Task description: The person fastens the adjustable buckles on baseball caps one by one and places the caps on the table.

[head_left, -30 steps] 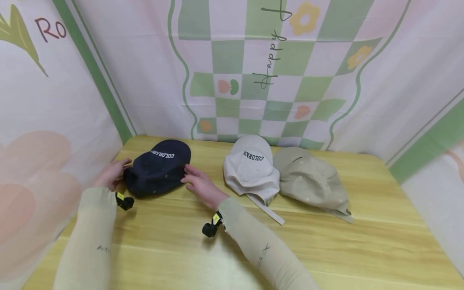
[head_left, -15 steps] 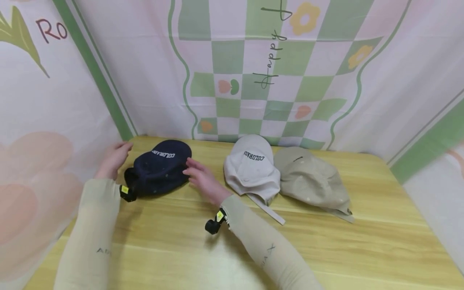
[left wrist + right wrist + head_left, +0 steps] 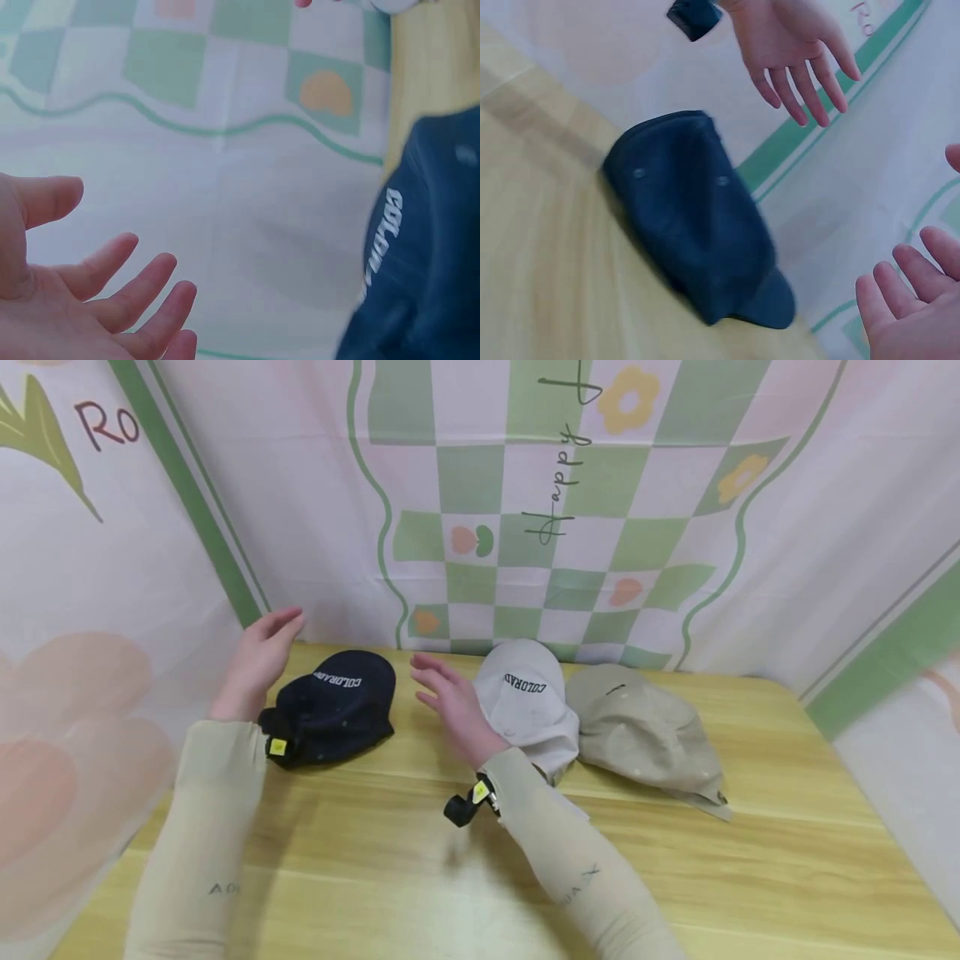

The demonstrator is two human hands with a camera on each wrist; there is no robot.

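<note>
A navy baseball cap (image 3: 341, 710) with white COLORADO lettering lies at the left of the table. Raised above its left side is my left hand (image 3: 258, 662), holding nothing; the left wrist view shows its fingers (image 3: 139, 292) spread and slightly bent. My right hand (image 3: 457, 706) hovers between the navy cap and a white baseball cap (image 3: 521, 681), hiding part of the white one in the head view. Nothing is in its grasp, and its fingers (image 3: 904, 289) look relaxed in the right wrist view. A beige baseball cap (image 3: 645, 735) lies against the white cap's right side.
The wooden table (image 3: 787, 860) meets a printed cloth backdrop (image 3: 315, 527) along its back edge. More cloth (image 3: 82, 610) hangs at the left side and at the right. Each wrist carries a small black camera (image 3: 461, 810).
Both hands have lifted away from the navy cap. The left hand rose toward the backdrop, and the right hand moved right and up toward the white cap. The caps stayed in place.
</note>
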